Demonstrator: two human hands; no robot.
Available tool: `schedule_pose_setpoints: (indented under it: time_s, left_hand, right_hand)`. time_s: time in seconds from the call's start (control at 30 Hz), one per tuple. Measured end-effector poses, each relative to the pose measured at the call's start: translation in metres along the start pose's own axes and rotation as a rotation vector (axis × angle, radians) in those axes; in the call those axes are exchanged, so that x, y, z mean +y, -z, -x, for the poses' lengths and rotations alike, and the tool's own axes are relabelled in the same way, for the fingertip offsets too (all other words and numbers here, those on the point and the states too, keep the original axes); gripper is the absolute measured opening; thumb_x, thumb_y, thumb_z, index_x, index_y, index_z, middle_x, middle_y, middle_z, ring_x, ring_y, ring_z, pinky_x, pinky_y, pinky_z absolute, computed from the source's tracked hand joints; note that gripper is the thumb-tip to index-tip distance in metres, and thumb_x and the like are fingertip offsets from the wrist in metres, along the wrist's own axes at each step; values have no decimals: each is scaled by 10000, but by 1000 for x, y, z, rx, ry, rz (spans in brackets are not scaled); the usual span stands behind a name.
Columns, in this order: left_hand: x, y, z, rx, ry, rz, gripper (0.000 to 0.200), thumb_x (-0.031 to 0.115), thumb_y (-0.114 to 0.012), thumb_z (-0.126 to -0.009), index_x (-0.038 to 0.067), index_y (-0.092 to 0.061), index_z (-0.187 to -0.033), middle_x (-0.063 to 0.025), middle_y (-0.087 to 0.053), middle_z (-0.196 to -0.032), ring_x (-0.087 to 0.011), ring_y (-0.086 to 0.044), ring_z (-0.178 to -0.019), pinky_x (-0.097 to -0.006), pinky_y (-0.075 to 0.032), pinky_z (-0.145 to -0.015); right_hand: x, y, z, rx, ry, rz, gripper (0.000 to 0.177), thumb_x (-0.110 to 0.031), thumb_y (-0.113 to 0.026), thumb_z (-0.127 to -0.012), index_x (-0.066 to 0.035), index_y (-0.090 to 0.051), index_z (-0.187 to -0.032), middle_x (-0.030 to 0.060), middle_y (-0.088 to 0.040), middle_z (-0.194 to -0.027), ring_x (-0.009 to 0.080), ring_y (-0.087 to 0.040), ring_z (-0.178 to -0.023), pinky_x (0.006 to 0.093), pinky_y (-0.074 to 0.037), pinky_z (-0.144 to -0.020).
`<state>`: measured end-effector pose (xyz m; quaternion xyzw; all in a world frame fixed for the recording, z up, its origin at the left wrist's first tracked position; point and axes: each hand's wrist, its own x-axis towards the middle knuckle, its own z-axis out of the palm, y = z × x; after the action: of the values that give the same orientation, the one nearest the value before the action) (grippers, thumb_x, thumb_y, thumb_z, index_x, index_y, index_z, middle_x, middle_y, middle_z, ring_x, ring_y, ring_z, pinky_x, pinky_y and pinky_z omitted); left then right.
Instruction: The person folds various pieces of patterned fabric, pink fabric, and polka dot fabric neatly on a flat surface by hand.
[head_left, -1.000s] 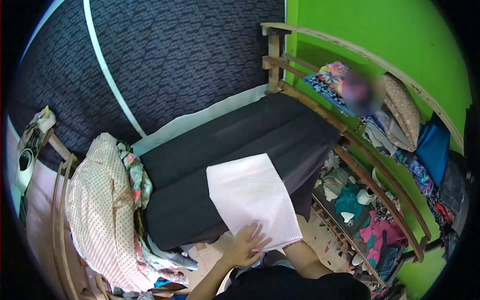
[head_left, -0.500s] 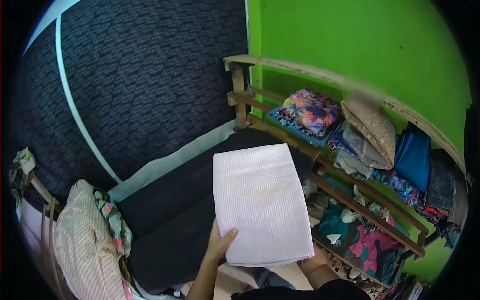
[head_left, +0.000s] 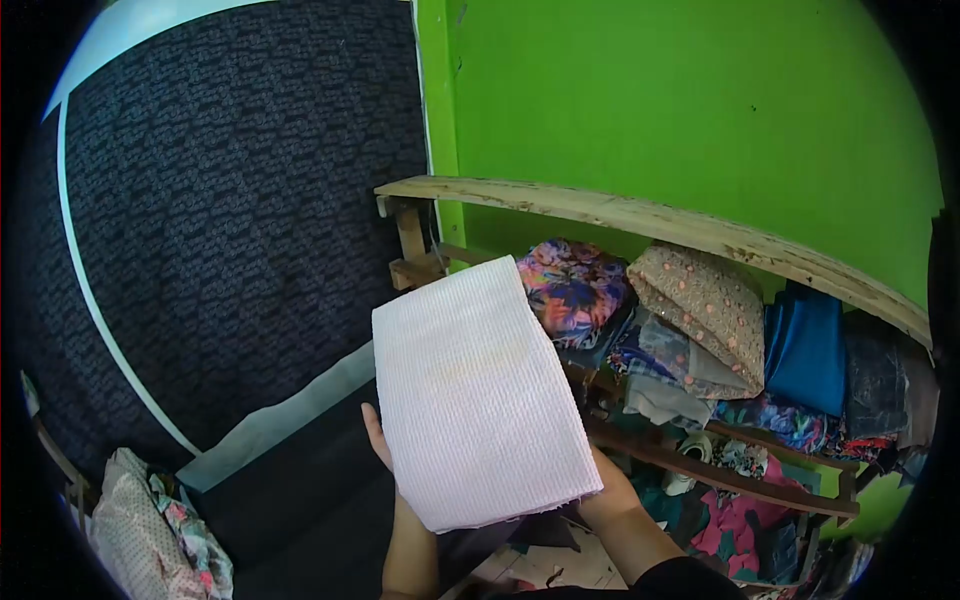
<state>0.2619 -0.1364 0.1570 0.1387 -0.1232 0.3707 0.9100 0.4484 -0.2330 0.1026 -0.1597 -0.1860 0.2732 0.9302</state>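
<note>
L hand (head_left: 376, 437) & R hand (head_left: 613, 496) grip folded pale-pink ribbed-fabric rectangle (head_left: 485, 405) at its opp. sides, both partly hidden beneath, prob. so folds lie flat.

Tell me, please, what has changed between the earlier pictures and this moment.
The pale pink cloth, earlier seen against the black cover, was raised and now partly overlaps the shelf in view; the camera turned up and right as well. The left hand went from the cloth's top to its left edge, mostly hidden. The right hand stays at the lower right. The piled fabrics remain on the shelf.
</note>
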Motion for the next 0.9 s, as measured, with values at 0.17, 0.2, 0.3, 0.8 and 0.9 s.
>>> schedule_pose_setpoints:
  time_s: [0.17, 0.2, 0.3, 0.8, 0.9]
  left_hand:
    - [-5, -12, -52, -182, 179, -74, 544, 385, -358, -898, -9, -382, -1272, -196, -462, -1223, -295, -545, -1014, -398, -475, -831]
    - [-6, -17, -65, -230, 236, -53, 509, 345, -370, -903, -10, -383, -1267, -198, -472, -1206, -294, -553, -1001, -392, -487, -816]
    - [-11, -25, -107, -66, 373, -117, 470, 265, -413, -899, -18, -363, -1271, -216, -481, -1173, -303, -555, -988, -392, -501, -802]
    - [-42, -16, -186, -61, 621, -181, 427, 199, -425, -896, -55, -382, -1236, -224, -506, -1122, -308, -571, -933, -402, -497, -802]
    - [-50, -38, -210, -154, 623, -286, 439, 216, -441, -887, -64, -395, -1221, -223, -515, -1103, -300, -574, -919, -382, -499, -792]
  right_hand:
    - [-30, -7, -35, -63, 81, -6, 477, -370, -353, -914, -55, -399, -1269, 122, -462, -1239, 251, -470, -1120, 387, -408, -936]
    - [-35, -8, -41, -79, 98, -8, 476, -369, -354, -914, -55, -400, -1269, 123, -463, -1237, 252, -471, -1118, 387, -409, -936]
    - [-49, -11, -56, -114, 132, -1, 473, -367, -354, -915, -55, -401, -1268, 126, -465, -1234, 253, -474, -1115, 386, -411, -934]
    - [-87, -9, -106, -297, 222, 23, 460, -352, -357, -916, -54, -405, -1264, 139, -476, -1218, 257, -488, -1098, 382, -424, -924]
    - [-96, -6, -115, -352, 239, 25, 458, -349, -357, -916, -54, -406, -1263, 142, -478, -1214, 258, -491, -1094, 381, -426, -922]
